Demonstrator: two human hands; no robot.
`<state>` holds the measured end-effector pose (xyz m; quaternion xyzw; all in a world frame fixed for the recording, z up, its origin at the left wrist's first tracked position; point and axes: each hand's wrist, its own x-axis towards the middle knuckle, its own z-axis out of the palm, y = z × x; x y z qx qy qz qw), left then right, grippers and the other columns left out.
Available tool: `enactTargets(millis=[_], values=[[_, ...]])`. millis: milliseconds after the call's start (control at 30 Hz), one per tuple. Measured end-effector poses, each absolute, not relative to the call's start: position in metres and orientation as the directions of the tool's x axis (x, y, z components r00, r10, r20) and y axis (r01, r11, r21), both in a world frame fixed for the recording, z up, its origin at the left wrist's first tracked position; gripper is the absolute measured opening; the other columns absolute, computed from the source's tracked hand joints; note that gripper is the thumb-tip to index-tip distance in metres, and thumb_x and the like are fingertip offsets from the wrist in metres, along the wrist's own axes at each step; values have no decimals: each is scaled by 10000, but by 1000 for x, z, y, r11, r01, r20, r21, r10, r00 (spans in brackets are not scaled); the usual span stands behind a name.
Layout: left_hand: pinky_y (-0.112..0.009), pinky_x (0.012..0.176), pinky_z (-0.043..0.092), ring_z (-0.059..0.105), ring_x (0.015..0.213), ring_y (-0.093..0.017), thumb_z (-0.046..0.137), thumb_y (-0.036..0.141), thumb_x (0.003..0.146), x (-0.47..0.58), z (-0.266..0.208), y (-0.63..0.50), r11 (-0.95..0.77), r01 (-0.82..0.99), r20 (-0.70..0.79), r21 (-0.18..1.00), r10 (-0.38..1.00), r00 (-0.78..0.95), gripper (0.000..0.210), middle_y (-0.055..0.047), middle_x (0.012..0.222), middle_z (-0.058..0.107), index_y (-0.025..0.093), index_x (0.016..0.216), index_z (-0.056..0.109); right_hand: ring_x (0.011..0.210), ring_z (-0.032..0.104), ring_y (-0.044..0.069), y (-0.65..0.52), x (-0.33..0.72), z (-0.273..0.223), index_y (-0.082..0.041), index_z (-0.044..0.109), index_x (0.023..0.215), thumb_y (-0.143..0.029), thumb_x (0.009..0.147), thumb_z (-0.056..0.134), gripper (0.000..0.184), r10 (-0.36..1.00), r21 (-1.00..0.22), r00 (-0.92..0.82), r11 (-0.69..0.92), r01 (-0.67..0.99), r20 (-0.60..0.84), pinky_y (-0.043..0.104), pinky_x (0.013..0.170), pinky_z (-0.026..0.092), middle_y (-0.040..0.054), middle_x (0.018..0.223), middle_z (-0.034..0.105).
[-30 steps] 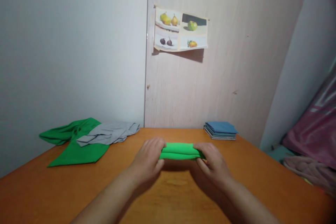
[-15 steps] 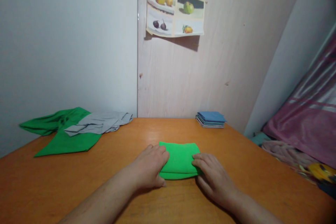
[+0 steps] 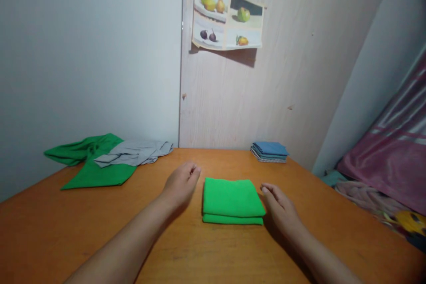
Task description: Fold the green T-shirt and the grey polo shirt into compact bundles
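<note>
A bright green cloth, folded into a neat rectangle, lies flat on the table in front of me. My left hand is raised just to the left of it, apart from it, with the fingers curled in and nothing visible in them. On the other side, my right hand is close to the cloth's right edge, its fingers also curled together around nothing that I can see.
The orange wooden table has crumpled green fabric and a grey cloth at its back left. A stack of folded cloths sits at the back right. Beyond the right edge are a pink curtain and bedding.
Both hands have let go of the green cloth and drawn away to its sides, the left one upward. The cloth now lies fully in view. The camera's view has shifted slightly.
</note>
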<state>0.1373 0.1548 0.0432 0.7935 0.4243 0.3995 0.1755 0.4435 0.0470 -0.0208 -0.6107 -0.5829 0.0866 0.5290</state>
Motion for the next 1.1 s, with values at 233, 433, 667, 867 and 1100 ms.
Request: enactTargets(millis=[233, 433, 667, 867, 1100], values=[[-339, 823, 438, 563, 953, -236, 686, 386, 789, 148, 43, 133, -775, 447, 415, 446, 622, 664, 298, -52, 1002, 621, 208, 1008, 593, 1162, 605, 305, 38, 435, -19, -215, 616, 1243, -441, 931, 562, 390, 725, -399, 83, 277, 874, 684, 507, 982, 479, 133, 1236, 671], [-512, 1130, 299, 412, 1356, -349, 803, 458, 658, 151, 24, 135, -855, 439, 372, 277, 516, 771, 784, -132, 1457, 483, 239, 1347, 499, 1332, 505, 319, 30, 405, -1, -247, 485, 1437, -345, 867, 632, 597, 715, -75, -361, 499, 864, 599, 579, 1112, 362, 120, 1400, 599], [-598, 1200, 137, 232, 1484, -391, 803, 456, 659, 156, 18, 129, -829, 519, 254, 209, 559, 790, 903, -144, 1588, 356, 226, 1452, 439, 1320, 538, 292, 40, 394, -8, -230, 579, 1365, -179, 879, 542, 490, 733, 9, -425, 496, 868, 532, 619, 1168, 275, 112, 1381, 623], [-591, 1198, 166, 288, 1467, -367, 777, 451, 714, 158, 15, 127, -819, 529, 235, 222, 571, 787, 837, -136, 1578, 379, 245, 1449, 435, 1350, 513, 280, 34, 400, -8, -207, 555, 1375, -166, 927, 513, 452, 683, 63, -445, 506, 860, 580, 628, 1186, 251, 116, 1405, 603], [-593, 1196, 185, 264, 1478, -381, 787, 512, 712, 155, 12, 129, -829, 502, 203, 246, 550, 810, 908, -161, 1596, 345, 210, 1483, 412, 1379, 478, 297, 19, 397, -14, -227, 526, 1425, -205, 939, 520, 487, 747, 48, -487, 525, 850, 453, 641, 1168, 285, 115, 1452, 557]])
